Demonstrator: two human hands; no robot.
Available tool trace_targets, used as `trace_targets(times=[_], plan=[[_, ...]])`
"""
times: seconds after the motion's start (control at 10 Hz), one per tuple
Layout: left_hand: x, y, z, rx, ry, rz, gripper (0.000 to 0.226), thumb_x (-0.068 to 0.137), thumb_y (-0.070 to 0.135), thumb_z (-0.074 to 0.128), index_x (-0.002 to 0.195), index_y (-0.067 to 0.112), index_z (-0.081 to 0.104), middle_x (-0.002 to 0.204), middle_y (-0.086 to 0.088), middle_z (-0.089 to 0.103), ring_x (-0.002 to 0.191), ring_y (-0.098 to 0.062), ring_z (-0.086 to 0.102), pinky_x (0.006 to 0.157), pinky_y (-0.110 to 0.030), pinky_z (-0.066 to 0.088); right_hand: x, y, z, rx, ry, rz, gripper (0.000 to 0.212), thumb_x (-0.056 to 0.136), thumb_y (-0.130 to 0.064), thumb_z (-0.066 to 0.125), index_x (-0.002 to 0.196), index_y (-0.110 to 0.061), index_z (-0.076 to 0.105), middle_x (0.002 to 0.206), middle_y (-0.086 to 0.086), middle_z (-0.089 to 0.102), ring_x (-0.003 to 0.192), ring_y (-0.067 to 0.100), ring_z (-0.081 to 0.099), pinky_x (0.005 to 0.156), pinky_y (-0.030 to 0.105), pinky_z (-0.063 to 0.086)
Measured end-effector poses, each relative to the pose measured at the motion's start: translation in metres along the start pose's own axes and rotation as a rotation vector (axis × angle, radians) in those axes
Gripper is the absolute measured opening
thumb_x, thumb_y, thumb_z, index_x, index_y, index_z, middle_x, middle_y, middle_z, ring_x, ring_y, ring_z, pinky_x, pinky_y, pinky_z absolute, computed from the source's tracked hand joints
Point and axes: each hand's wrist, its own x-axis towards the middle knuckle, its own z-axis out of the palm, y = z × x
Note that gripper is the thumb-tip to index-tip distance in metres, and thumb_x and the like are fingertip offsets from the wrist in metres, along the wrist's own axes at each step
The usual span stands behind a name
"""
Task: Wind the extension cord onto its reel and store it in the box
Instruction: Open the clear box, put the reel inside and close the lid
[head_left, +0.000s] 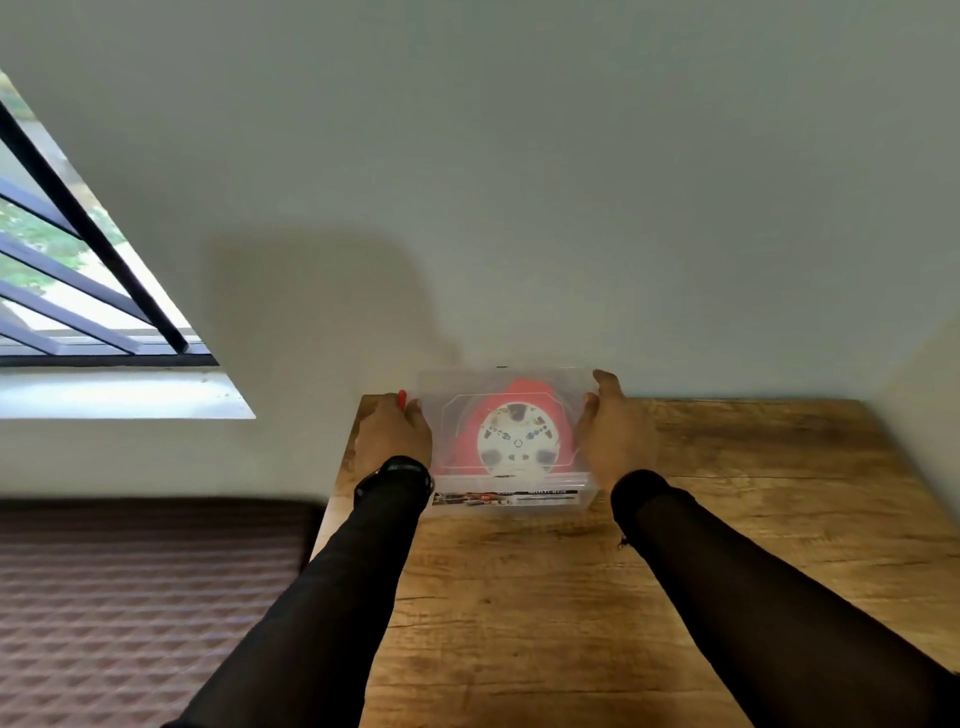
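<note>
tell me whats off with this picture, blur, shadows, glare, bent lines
Head view: wide-angle bends and tilts the window bars; the bed cover at lower left is smeared; a soft shadow falls on the wall above the clear box; the reel inside looks hazy through the lid; both hands, left hand and right hand, read fairly sharp.

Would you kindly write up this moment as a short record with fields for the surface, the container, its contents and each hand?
surface: brown wood-grain table, set against a pale wall
container: clear plastic lidded box at the table's far edge, printed label on its near side
contents: red and white cord reel, seen through the lid
left hand: left hand pressed against the box's left end; black wristwatch on the wrist
right hand: right hand pressed against the box's right end
lid: on the box; whether latched cannot be told
</note>
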Motion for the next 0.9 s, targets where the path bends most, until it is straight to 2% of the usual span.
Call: trace_targets(times=[0.1,0.2,0.3,0.4,0.5,0.6,0.7,0.8,0.9], plan=[[0.016,0.000,0.006,-0.012,-0.008,0.028,0.038,0.095,0.040,0.044,0.117,0.012,0.056,0.110,-0.012,0.065,0.098,-0.031,0.063,0.084,-0.036,0.049,0.007,0.000,0.007,-0.003,0.038,0.008,0.037,0.099,-0.019,0.039,0.136,-0.015,0.042,0.080,0.008,0.067,0.067,0.024,0.061,0.054,0.028,0.045],[0.031,0.005,0.012,-0.012,-0.015,0.033,0.039,0.094,0.042,0.046,0.116,0.012,0.056,0.109,-0.013,0.066,0.099,-0.032,0.062,0.086,-0.039,0.051,0.017,-0.002,0.011,-0.007,0.031,0.013,0.036,0.099,-0.018,0.038,0.135,-0.013,0.044,0.083,0.008,0.068,0.068,0.022,0.061,0.053,0.026,0.041],[0.041,0.010,0.016,-0.058,-0.014,0.047,0.035,0.093,0.038,0.049,0.115,0.011,0.056,0.110,-0.012,0.066,0.100,-0.031,0.062,0.089,-0.040,0.051,0.027,-0.006,0.010,-0.006,0.020,0.013,0.035,0.100,-0.017,0.038,0.133,-0.012,0.046,0.097,0.012,0.069,0.082,0.029,0.065,0.062,0.028,0.045],[0.045,0.017,0.016,-0.068,0.032,0.138,0.036,0.094,0.032,0.049,0.122,0.010,0.051,0.123,-0.011,0.058,0.110,-0.030,0.058,0.093,-0.040,0.047,0.036,-0.011,0.007,-0.006,-0.042,0.002,0.037,0.099,-0.014,0.037,0.136,-0.011,0.043,0.105,0.016,0.066,0.089,0.033,0.065,0.071,0.033,0.051],[0.039,0.018,0.014,0.164,0.076,0.406,0.046,0.096,0.034,0.042,0.134,0.008,0.040,0.141,-0.012,0.044,0.130,-0.031,0.042,0.107,-0.042,0.036,0.039,-0.011,-0.005,-0.072,-0.180,-0.020,0.042,0.093,-0.008,0.039,0.135,-0.011,0.040,0.110,0.017,0.063,0.096,0.033,0.062,0.082,0.042,0.053],[0.040,0.032,0.004,0.446,0.119,0.597,0.058,0.096,0.041,0.033,0.145,0.010,0.024,0.157,-0.011,0.019,0.147,-0.029,0.009,0.119,-0.044,0.008,0.055,-0.012,-0.033,-0.323,-0.133,-0.193,0.051,0.092,-0.011,0.042,0.141,-0.011,0.030,0.133,0.018,0.051,0.116,0.033,0.052,0.097,0.041,0.045],[0.052,0.079,-0.023,0.531,0.256,0.772,0.067,0.096,0.044,0.034,0.149,0.012,0.009,0.160,-0.010,-0.002,0.147,-0.027,-0.006,0.117,-0.046,-0.007,0.084,-0.022,-0.079,-0.392,0.074,-0.376,0.069,0.087,0.001,0.036,0.151,-0.009,0.011,0.149,0.025,0.031,0.142,0.033,0.024,0.117,0.039,0.018],[0.067,0.153,-0.071,0.539,0.469,0.867,0.079,0.094,0.046,0.036,0.147,0.010,-0.011,0.154,-0.009,-0.021,0.144,-0.026,-0.017,0.113,-0.047,-0.018,0.113,-0.047,-0.136,-0.440,0.306,-0.535,0.074,0.078,0.004,0.025,0.150,-0.004,0.008,0.149,0.024,0.032,0.145,0.034,0.014,0.119,0.041,0.006],[0.065,0.226,-0.124,0.484,0.670,0.871,0.086,0.094,0.047,0.035,0.140,0.010,-0.027,0.151,-0.011,-0.028,0.142,-0.026,-0.023,0.111,-0.048,-0.021,0.137,-0.086,-0.199,-0.465,0.510,-0.600,0.076,0.072,-0.004,0.006,0.148,-0.001,0.005,0.157,0.020,0.013,0.146,0.033,0.006,0.119,0.042,0.000]])
